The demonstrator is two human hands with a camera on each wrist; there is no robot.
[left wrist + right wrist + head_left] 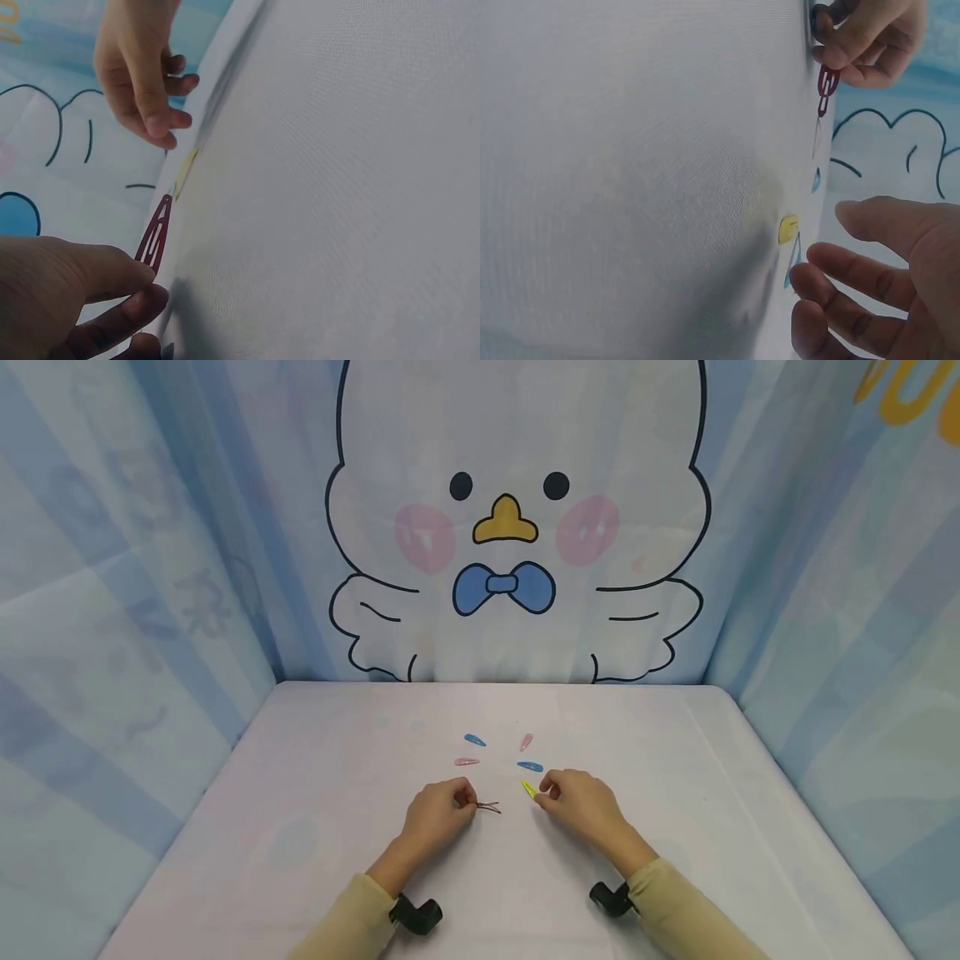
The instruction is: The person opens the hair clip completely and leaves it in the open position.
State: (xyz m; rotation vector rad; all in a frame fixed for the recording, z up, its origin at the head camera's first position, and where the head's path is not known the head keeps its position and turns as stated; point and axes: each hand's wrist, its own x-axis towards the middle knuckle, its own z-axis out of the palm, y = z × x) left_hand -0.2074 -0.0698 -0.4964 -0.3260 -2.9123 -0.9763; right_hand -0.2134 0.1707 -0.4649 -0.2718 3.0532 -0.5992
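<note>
My left hand (441,812) pinches a dark red snap hair clip (156,234) by its wide end between thumb and fingers. The narrow end points right, toward my other hand, and the clip looks popped apart in the head view. My right hand (587,808) hovers by a yellow hair clip (529,789) lying on the table. In the right wrist view its thumb and fingers (855,289) are spread, with nothing between them, and the yellow clip (788,229) lies just beyond the fingertips.
Behind the hands lie two blue hair clips (475,740) and two pink hair clips (467,762), loosely spread on the white table (360,727). A curtain with a cartoon bird (504,635) hangs along the table's back edge, and blue curtains (120,610) flank both sides.
</note>
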